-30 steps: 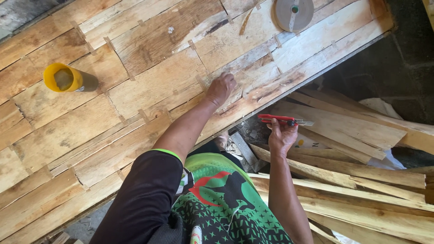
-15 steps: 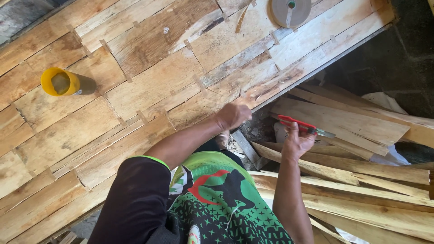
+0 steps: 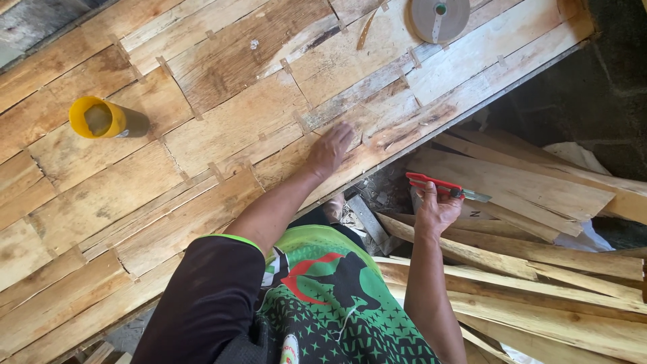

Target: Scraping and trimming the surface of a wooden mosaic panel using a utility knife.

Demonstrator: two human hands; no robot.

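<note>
We see the veneer sheet (image 3: 222, 128) cut off at the top, left and bottom edges, so we cannot count its taped strips. The left hand (image 3: 330, 149) lies released, palm flat on the sheet near its right edge. Just off that edge, the right hand (image 3: 435, 210) grasps 1 red utility knife (image 3: 441, 187), blade out; its fingers are hidden behind the palm. On the sheet stand 1 yellow-rimmed cup (image 3: 101, 119) and 1 tape roll (image 3: 439, 17), partly cropped. Loose wood strips (image 3: 539, 269) pile below the sheet's right edge, too overlapped to count.
</note>
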